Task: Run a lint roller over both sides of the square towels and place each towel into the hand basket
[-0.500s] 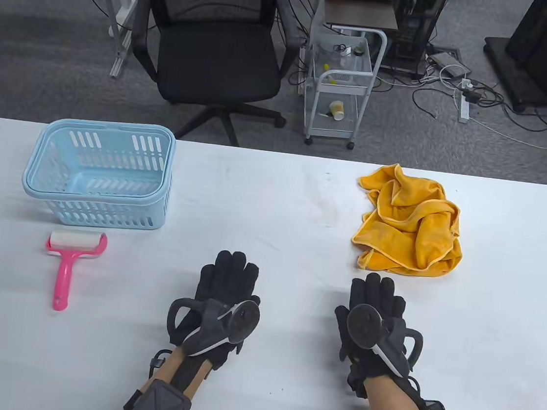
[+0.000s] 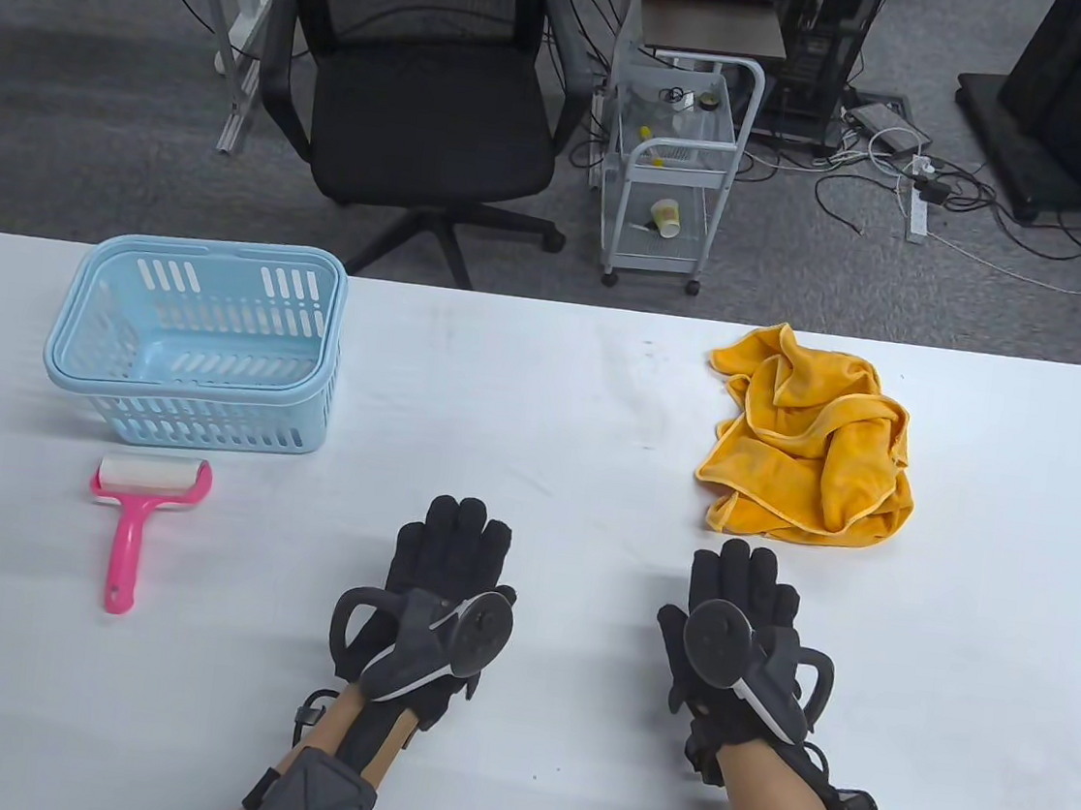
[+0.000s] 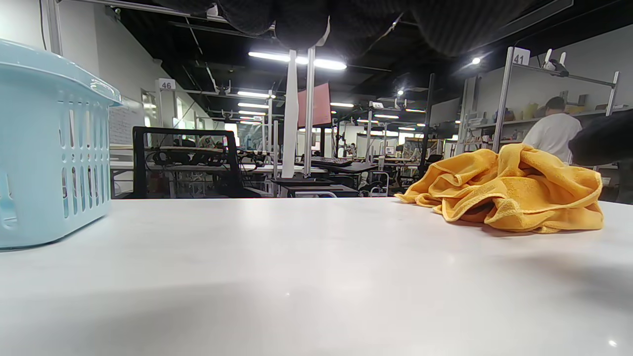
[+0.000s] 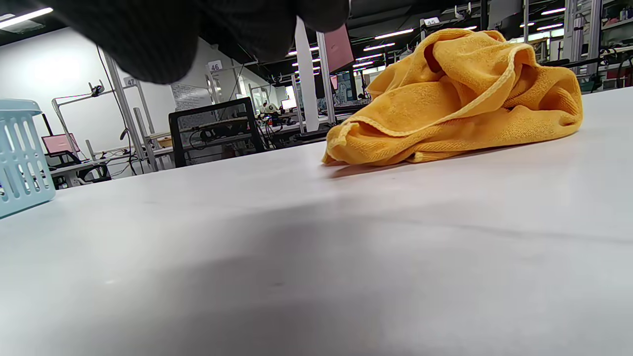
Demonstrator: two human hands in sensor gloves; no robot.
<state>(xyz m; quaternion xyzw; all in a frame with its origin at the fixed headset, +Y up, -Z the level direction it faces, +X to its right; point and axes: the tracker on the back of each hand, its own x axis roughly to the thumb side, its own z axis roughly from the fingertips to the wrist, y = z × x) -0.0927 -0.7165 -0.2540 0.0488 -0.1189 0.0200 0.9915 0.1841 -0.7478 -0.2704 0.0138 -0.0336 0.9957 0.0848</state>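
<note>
A crumpled yellow towel [image 2: 814, 441] lies in a heap at the table's right side; it also shows in the left wrist view [image 3: 509, 190] and fills the upper right of the right wrist view [image 4: 460, 96]. The light blue hand basket [image 2: 202, 342] stands at the left with nothing in it. In front of it lies the pink lint roller [image 2: 141, 511], handle toward me. My left hand [image 2: 455, 542] rests flat near the table's middle front, fingers straight, holding nothing. Just below the towel my right hand [image 2: 742, 584] lies the same way, apart from the cloth.
The white table [image 2: 540, 405] spans the view; its far edge runs behind the basket and towel. Beyond it stand a black office chair [image 2: 419, 99] and a small white cart [image 2: 675, 167]. A person in a white shirt [image 3: 553, 131] stands far off.
The right hand has shifted very slightly left and toward me. Nothing else has moved.
</note>
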